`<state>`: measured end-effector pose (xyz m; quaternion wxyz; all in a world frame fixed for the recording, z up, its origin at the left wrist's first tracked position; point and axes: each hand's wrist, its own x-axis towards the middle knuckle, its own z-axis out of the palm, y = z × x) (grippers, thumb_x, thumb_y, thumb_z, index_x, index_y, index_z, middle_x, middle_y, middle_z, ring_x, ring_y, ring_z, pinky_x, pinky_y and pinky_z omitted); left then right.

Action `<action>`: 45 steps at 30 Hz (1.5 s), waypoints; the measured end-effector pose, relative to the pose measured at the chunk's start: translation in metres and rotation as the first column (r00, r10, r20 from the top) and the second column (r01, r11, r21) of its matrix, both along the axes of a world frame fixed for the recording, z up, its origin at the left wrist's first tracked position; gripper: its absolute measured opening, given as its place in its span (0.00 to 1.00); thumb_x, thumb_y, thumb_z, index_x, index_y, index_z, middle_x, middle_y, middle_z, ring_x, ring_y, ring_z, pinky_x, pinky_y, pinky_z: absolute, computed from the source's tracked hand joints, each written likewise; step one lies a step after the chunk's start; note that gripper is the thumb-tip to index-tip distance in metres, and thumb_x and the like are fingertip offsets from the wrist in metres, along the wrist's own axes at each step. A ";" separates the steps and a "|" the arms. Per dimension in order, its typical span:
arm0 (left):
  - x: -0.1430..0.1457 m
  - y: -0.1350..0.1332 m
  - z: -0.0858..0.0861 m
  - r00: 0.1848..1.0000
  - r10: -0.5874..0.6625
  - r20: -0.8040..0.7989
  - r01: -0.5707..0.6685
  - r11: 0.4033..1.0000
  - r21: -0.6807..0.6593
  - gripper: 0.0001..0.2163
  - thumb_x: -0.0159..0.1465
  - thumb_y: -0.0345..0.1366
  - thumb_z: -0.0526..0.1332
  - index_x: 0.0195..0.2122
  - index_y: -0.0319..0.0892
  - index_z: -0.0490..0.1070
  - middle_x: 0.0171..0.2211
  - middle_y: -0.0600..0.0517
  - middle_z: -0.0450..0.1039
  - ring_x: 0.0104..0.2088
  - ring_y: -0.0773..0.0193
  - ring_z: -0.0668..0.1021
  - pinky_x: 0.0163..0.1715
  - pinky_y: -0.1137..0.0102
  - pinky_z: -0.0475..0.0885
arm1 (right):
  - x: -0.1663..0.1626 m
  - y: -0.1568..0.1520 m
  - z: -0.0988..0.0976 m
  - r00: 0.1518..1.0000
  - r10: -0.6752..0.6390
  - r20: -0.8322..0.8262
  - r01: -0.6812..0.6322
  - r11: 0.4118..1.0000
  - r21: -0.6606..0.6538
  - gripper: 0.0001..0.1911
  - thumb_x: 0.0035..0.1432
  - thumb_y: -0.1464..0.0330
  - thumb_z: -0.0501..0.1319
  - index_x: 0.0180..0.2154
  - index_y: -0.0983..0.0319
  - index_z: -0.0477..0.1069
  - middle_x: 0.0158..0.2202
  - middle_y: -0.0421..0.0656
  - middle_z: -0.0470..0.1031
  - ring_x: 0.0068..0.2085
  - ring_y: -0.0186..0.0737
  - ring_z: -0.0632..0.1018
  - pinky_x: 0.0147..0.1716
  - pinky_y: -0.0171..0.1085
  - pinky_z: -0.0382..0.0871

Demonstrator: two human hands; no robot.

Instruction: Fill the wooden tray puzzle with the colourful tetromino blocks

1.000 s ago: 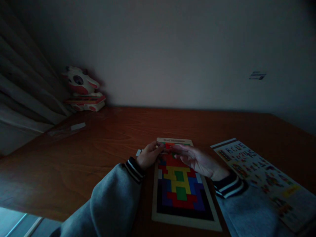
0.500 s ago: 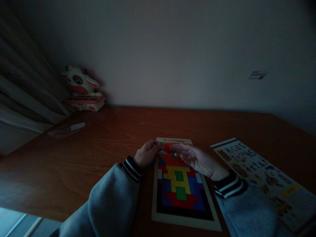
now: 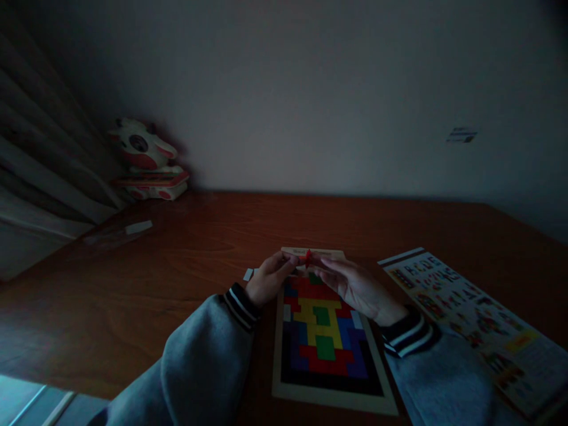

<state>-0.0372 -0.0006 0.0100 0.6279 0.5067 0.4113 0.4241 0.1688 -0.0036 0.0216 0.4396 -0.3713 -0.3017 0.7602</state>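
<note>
My left hand (image 3: 268,278) is closed in a pinch at the far end of a wooden puzzle board (image 3: 278,378). A small red puzzle piece (image 3: 309,257) stands on edge at its fingertips, raised over the board. From the other side, the fingertips of my right hand (image 3: 357,285) are closed on this same piece, with the other fingers stretched out. Yellow, green, red, blue and purple pieces lie fitted together on the board, and its near part shows a black base (image 3: 328,382). My hands cover some of the far end.
Small white pieces (image 3: 248,274) lie left of the board. A printed pattern sheet (image 3: 470,319) is on the right of the wooden table (image 3: 199,248). At the back left stand a cow-shaped toy (image 3: 148,160) and, nearer, a clear plastic wrapper (image 3: 104,237).
The red piece has turned from lying flatter to standing on edge between my fingertips. My left hand has shifted slightly right, so the white pieces beside it show more.
</note>
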 end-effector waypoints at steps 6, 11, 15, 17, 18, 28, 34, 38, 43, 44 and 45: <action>0.005 -0.012 0.010 0.991 -0.132 -0.009 0.131 0.978 0.162 0.15 0.67 0.48 0.61 0.40 0.40 0.69 0.46 0.46 0.76 0.44 0.61 0.77 0.45 0.68 0.71 | -0.003 0.000 -0.009 0.990 -0.103 0.093 0.090 0.987 0.134 0.11 0.50 0.69 0.72 0.38 0.58 0.81 0.40 0.39 0.80 0.37 0.30 0.79 0.40 0.29 0.75; 0.007 -0.019 0.009 0.974 -0.202 -0.107 0.223 0.942 0.252 0.14 0.70 0.47 0.57 0.42 0.40 0.68 0.46 0.45 0.76 0.46 0.58 0.77 0.49 0.64 0.71 | 0.003 0.003 -0.011 0.951 -0.156 0.266 0.090 0.965 0.245 0.15 0.47 0.63 0.75 0.39 0.60 0.81 0.35 0.39 0.79 0.29 0.28 0.74 0.27 0.28 0.69; 0.006 -0.022 0.005 0.912 -0.117 -0.392 0.301 0.842 0.448 0.10 0.72 0.42 0.54 0.46 0.42 0.69 0.52 0.42 0.74 0.54 0.54 0.74 0.55 0.59 0.69 | 0.022 0.012 -0.005 0.917 -0.286 0.278 0.193 0.928 0.319 0.15 0.47 0.61 0.74 0.36 0.61 0.80 0.28 0.38 0.76 0.25 0.28 0.69 0.20 0.30 0.58; 0.006 -0.022 0.003 0.832 -0.057 -0.552 0.396 0.757 0.519 0.10 0.72 0.39 0.54 0.47 0.43 0.70 0.55 0.43 0.73 0.57 0.53 0.73 0.58 0.58 0.67 | 0.031 0.017 -0.002 0.897 -0.373 0.236 0.284 0.897 0.339 0.17 0.43 0.61 0.76 0.36 0.60 0.80 0.28 0.38 0.76 0.25 0.29 0.69 0.20 0.31 0.57; 0.006 -0.022 0.001 0.792 -0.035 -0.610 0.444 0.719 0.535 0.10 0.71 0.38 0.54 0.48 0.43 0.71 0.55 0.43 0.73 0.57 0.53 0.72 0.59 0.57 0.67 | 0.034 0.019 -0.001 0.885 -0.413 0.213 0.328 0.880 0.343 0.18 0.41 0.62 0.77 0.36 0.60 0.80 0.29 0.37 0.76 0.26 0.30 0.69 0.21 0.31 0.58; 0.006 -0.020 -0.005 0.693 0.003 -0.721 0.582 0.587 0.562 0.11 0.73 0.36 0.52 0.51 0.43 0.70 0.55 0.44 0.74 0.58 0.55 0.73 0.59 0.58 0.67 | 0.032 0.022 -0.010 0.868 -0.430 0.246 0.325 0.869 0.372 0.16 0.46 0.58 0.74 0.32 0.62 0.77 0.32 0.41 0.79 0.31 0.33 0.72 0.30 0.34 0.64; 0.005 -0.020 -0.003 0.685 0.007 -0.729 0.589 0.584 0.559 0.11 0.73 0.37 0.51 0.52 0.44 0.69 0.55 0.44 0.73 0.60 0.55 0.72 0.60 0.58 0.66 | 0.037 0.025 -0.026 0.872 -0.362 0.329 0.206 0.882 0.424 0.17 0.51 0.57 0.71 0.38 0.61 0.79 0.32 0.41 0.79 0.33 0.35 0.75 0.35 0.36 0.68; 0.006 -0.021 0.000 0.669 0.026 -0.743 0.601 0.570 0.561 0.10 0.72 0.35 0.52 0.49 0.43 0.70 0.54 0.44 0.75 0.59 0.54 0.73 0.59 0.58 0.67 | 0.032 0.021 -0.025 0.835 -0.352 0.423 0.133 0.875 0.466 0.22 0.53 0.59 0.70 0.48 0.59 0.75 0.36 0.42 0.80 0.34 0.38 0.79 0.36 0.38 0.71; 0.006 -0.021 -0.001 0.652 0.049 -0.757 0.615 0.550 0.566 0.10 0.72 0.35 0.53 0.51 0.42 0.69 0.55 0.42 0.74 0.58 0.53 0.73 0.60 0.57 0.66 | 0.016 0.014 -0.022 0.769 -0.351 0.534 -0.024 0.819 0.573 0.12 0.56 0.59 0.67 0.41 0.56 0.77 0.37 0.41 0.81 0.36 0.39 0.79 0.38 0.39 0.73; 0.006 -0.021 -0.002 0.651 0.051 -0.758 0.616 0.548 0.566 0.11 0.72 0.36 0.53 0.51 0.42 0.69 0.55 0.42 0.74 0.59 0.53 0.73 0.60 0.57 0.66 | 0.013 0.013 -0.022 0.759 -0.349 0.550 -0.052 0.810 0.584 0.10 0.57 0.59 0.66 0.40 0.56 0.77 0.38 0.42 0.81 0.38 0.40 0.80 0.39 0.39 0.73; 0.006 -0.021 -0.003 0.650 0.052 -0.758 0.617 0.547 0.566 0.11 0.72 0.36 0.53 0.51 0.42 0.69 0.55 0.42 0.73 0.59 0.53 0.73 0.60 0.56 0.65 | 0.010 0.013 -0.023 0.748 -0.347 0.566 -0.074 0.803 0.591 0.10 0.58 0.59 0.65 0.40 0.55 0.77 0.39 0.42 0.81 0.40 0.41 0.80 0.40 0.40 0.73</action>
